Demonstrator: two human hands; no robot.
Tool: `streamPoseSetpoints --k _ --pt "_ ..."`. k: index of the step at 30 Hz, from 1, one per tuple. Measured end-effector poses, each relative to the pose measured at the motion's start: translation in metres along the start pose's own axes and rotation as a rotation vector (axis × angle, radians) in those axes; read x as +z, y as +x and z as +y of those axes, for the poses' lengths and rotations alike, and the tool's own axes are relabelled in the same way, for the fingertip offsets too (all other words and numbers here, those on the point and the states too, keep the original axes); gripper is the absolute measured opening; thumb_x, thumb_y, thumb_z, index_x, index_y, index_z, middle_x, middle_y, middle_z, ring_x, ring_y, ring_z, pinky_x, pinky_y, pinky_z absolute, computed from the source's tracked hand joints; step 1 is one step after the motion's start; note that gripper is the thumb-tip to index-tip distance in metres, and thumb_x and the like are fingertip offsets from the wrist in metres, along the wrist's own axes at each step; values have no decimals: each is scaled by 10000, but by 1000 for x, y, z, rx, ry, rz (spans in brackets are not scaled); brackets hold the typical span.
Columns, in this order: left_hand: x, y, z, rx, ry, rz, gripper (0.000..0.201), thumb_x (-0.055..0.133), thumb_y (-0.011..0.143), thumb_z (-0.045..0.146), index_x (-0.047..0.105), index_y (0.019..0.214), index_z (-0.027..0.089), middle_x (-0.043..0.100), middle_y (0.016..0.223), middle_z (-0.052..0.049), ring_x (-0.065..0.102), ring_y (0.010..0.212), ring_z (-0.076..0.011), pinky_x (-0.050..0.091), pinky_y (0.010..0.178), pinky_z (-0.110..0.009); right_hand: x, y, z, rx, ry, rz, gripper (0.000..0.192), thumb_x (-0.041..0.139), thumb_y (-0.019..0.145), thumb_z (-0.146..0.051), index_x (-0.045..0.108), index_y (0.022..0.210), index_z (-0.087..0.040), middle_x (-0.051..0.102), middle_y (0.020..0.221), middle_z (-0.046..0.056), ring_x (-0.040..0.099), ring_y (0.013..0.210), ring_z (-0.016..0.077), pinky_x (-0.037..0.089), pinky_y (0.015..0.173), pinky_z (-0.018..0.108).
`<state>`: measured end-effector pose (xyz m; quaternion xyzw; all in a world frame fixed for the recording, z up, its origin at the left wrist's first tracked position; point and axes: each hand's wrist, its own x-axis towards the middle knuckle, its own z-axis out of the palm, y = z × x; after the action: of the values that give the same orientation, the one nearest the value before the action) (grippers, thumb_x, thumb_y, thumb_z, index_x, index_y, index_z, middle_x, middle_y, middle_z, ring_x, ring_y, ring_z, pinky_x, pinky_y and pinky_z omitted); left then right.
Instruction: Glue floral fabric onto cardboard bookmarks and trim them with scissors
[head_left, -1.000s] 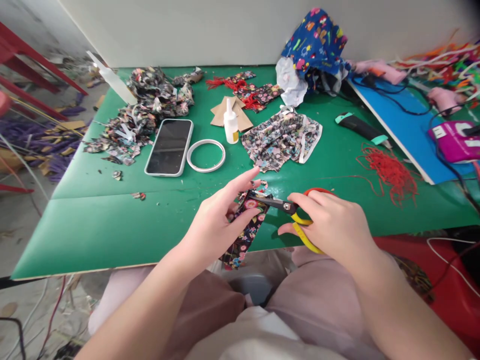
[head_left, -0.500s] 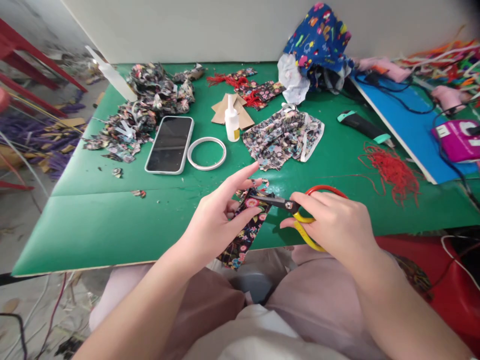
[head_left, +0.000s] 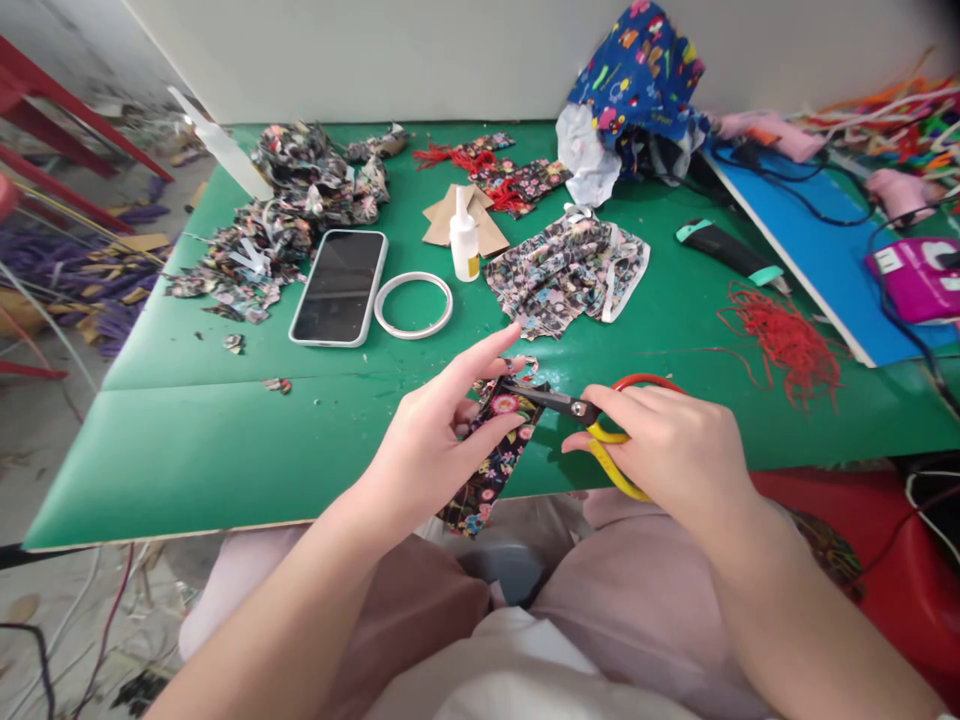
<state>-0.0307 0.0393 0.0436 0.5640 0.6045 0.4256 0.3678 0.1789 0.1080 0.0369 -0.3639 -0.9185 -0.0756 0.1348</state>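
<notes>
Nearest, at 6 o'clock over the lap, the left hand [head_left: 439, 440] pinches a strip of dark floral fabric [head_left: 491, 465] between thumb and fingers, index finger stretched out; the strip hangs past the near edge of the green table [head_left: 195, 450]. At its 3 o'clock, the right hand [head_left: 667, 445] is closed around the yellow and red handles of the scissors [head_left: 581, 410], whose dark blades lie on the strip's upper end.

Farther, at 12 o'clock from the hands, a pale floral cloth pile [head_left: 566, 275] lies flat. At 11 o'clock sit a white ring [head_left: 413, 305], a phone [head_left: 340, 288] face up, and a small white glue bottle [head_left: 463, 240] upright on cardboard pieces. At 2 o'clock lie red threads [head_left: 784, 345] and a teal-tipped cutter [head_left: 727, 253]. Farthest, at 10 o'clock, fabric scraps [head_left: 285, 215] are heaped; at 1 o'clock stands a blue patterned bag [head_left: 637, 75].
</notes>
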Motion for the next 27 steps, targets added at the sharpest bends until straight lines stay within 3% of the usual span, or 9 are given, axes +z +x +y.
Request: streamPoseSetpoints --k 16,27 --pt "1 0 -1 -7 16 -3 645 610 782 164 382 1344 380 609 1193 -18 606 617 -84 536 591 -233 0 0 1 -10 -54 27 285 571 796 -489 657 765 -219 624 572 -11 558 569 133 216 492 272" --pt "1 0 -1 -36 -28 9 643 608 774 159 394 1332 398 608 1190 -8 550 539 -51 525 563 -222 -3 1 -2 26 -1 -125 495 574 729 -628 621 1006 -221 658 810 15 612 723 164 279 519 283"
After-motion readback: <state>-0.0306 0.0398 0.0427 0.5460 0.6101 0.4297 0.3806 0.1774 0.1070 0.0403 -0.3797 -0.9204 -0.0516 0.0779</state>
